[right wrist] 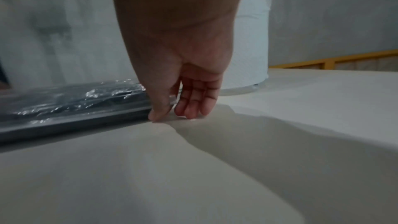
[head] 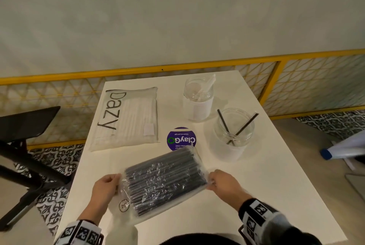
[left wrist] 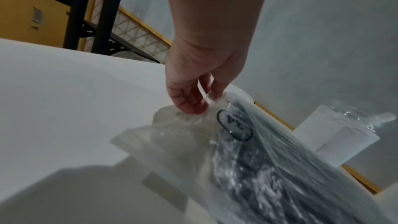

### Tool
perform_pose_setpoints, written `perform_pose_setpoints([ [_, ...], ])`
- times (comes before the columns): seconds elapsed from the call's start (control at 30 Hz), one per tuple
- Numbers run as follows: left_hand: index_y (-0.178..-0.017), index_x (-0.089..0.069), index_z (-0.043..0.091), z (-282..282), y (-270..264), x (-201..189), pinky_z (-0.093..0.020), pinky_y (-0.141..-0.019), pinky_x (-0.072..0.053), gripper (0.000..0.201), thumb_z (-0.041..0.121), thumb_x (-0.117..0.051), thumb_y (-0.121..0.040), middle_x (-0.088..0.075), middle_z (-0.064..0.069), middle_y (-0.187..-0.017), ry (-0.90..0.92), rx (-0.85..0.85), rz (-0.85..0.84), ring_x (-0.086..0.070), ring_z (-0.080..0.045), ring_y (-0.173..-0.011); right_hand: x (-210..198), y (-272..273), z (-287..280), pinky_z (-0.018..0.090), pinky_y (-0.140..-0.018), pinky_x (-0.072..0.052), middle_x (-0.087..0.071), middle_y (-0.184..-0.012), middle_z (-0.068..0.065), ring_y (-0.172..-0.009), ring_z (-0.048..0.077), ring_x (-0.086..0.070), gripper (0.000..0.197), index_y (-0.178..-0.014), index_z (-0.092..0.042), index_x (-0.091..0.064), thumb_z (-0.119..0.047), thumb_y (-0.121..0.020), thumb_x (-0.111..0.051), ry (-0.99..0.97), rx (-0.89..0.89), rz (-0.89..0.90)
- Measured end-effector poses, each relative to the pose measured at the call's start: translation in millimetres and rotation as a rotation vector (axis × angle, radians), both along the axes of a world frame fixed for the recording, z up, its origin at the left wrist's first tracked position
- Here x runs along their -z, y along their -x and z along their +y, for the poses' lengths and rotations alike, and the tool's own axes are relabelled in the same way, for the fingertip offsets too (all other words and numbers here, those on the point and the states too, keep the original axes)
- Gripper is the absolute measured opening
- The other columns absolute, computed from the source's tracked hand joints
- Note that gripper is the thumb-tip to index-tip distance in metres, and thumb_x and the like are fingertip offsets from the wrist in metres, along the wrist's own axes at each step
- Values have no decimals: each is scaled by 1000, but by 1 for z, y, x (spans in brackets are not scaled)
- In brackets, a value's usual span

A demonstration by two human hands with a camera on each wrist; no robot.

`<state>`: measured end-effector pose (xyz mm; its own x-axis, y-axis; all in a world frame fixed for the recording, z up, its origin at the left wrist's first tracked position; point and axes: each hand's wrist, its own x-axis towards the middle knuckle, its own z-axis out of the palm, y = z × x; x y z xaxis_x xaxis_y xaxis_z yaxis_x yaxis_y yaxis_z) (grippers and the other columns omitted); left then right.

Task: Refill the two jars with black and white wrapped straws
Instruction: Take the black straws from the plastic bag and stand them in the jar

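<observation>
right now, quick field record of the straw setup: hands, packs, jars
left hand: pinches the black straw pack at its left edge
right hand: pinches the pack's right edge
white straw pack: flat on the table, untouched
near jar: two black straws
far jar: a few white wrapped straws

Dim, warm indoor light throughout. Glare speckles the straw pack. Wide-angle bending curves the yellow rail at 12 o'clock. Both wrist views are grainy and soft; hand shadows fall on the surface toward 5 o'clock.
</observation>
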<state>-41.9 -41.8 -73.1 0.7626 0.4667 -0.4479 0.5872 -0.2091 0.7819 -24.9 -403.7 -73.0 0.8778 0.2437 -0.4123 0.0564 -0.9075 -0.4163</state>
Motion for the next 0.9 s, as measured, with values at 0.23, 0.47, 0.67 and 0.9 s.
perform_pose_setpoints([
  [0.23, -111, -62, 1, 25, -13, -15, -37, -75, -45, 31, 26, -51, -95, -65, -22, -100, -483, 80, -67, -61, -38, -88, -42, -5, -8, 15, -70, -38, -63, -81, -7, -80, 10, -59, 15, -88, -16, -74, -27, -87, -64, -222, -22, -146],
  [0.47, -103, -59, 37, -81, -19, -90, -15, -80, -41, 36, 61, -59, -76, -60, 8, -100, -303, 789, -502, -55, -2, -94, -100, -13, 15, 11, -62, -44, -61, -61, -13, -57, -4, -57, 7, -76, -23, -72, -25, -82, -70, -424, -43, -79],
  [0.67, -95, -59, 31, -139, -30, -87, -23, -61, -46, 19, 43, -55, -80, -65, 8, -84, -604, 1055, -816, -59, -12, -75, -117, -14, 25, 17, -65, -43, -61, -69, -10, -66, 5, -57, 11, -84, -22, -67, -31, -80, -73, -496, -76, -222],
  [0.9, -101, -58, 34, -143, -35, -96, -11, -67, -36, 29, 47, -56, -75, -71, 8, -90, -433, 920, -844, -56, -9, -85, -110, -12, 20, 10, -69, -46, -68, -74, -27, -70, 5, -64, 13, -86, -22, -75, -14, -76, -77, -697, 74, -456],
])
